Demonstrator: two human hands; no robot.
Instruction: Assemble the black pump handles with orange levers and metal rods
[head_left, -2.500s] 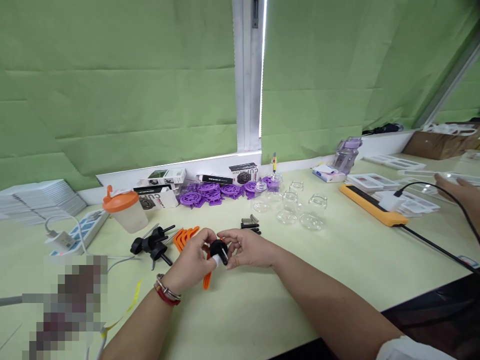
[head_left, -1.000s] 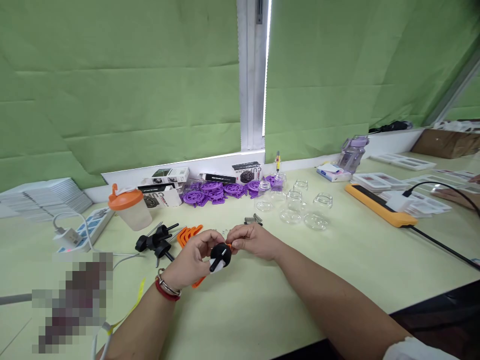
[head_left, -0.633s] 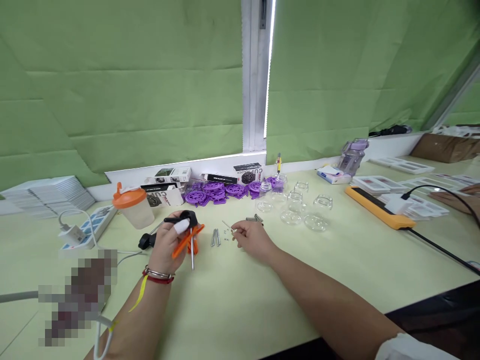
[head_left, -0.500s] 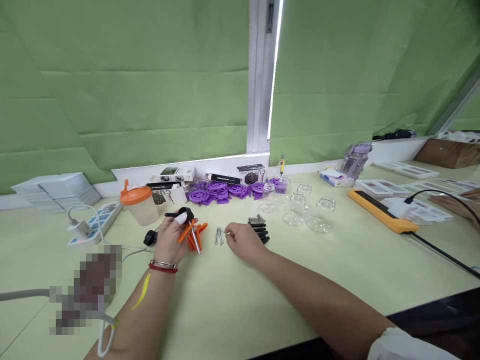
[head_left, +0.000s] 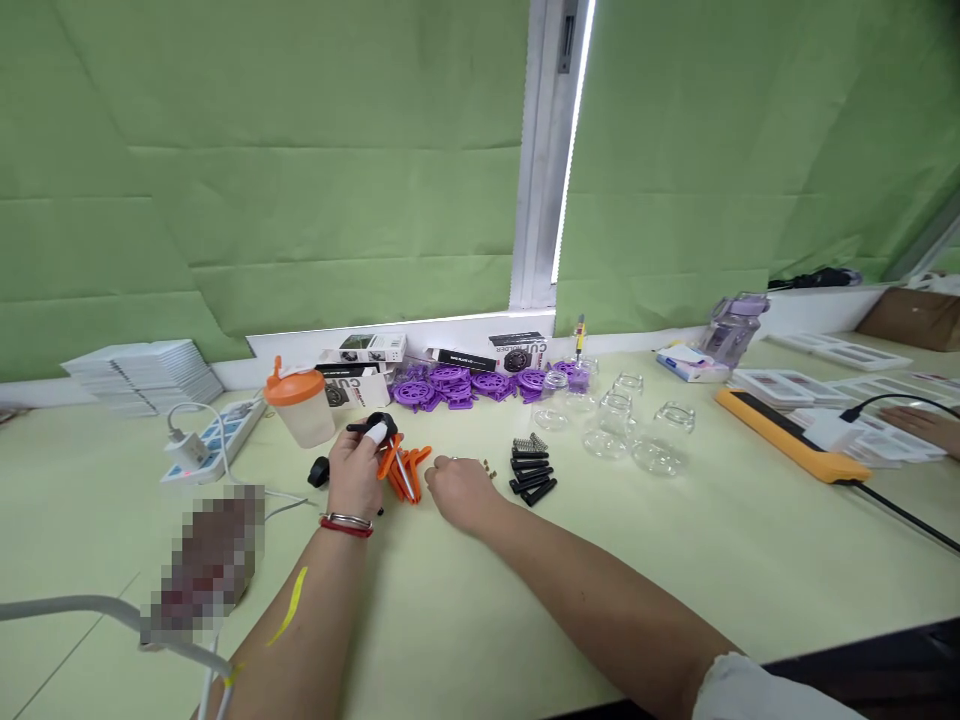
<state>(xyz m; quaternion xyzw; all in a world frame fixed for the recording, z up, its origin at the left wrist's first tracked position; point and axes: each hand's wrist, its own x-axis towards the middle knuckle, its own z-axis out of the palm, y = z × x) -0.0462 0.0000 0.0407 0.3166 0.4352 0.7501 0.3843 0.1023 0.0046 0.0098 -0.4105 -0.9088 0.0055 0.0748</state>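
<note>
My left hand (head_left: 356, 475) is closed around a black part (head_left: 382, 427) with a rounded top and a short arm pointing left. A silver rod (head_left: 403, 473) slants down from this part across several orange plastic pieces (head_left: 411, 460) on the table. To the right of those pieces, my right hand (head_left: 459, 492) rests low over the tabletop with its fingers curled together. Whatever is in those fingers is hidden. Small brass-coloured bits (head_left: 489, 468) lie just beyond the right hand. Black tubes (head_left: 534, 475) and springs (head_left: 531, 443) lie farther right.
Purple plastic wheels (head_left: 450, 385) are heaped at the back beside printed boxes (head_left: 364, 390). Clear glass vessels (head_left: 607, 440) stand to the right. An orange-lidded cup (head_left: 304, 410) and a white power strip (head_left: 225, 440) are at left. A yellow power strip (head_left: 787, 435) lies near another person's hand (head_left: 922, 425).
My right hand has moved left and nearer, covering the place where the thin metal pins lay. The left hand keeps hold of the black part. The whole view has shifted slightly.
</note>
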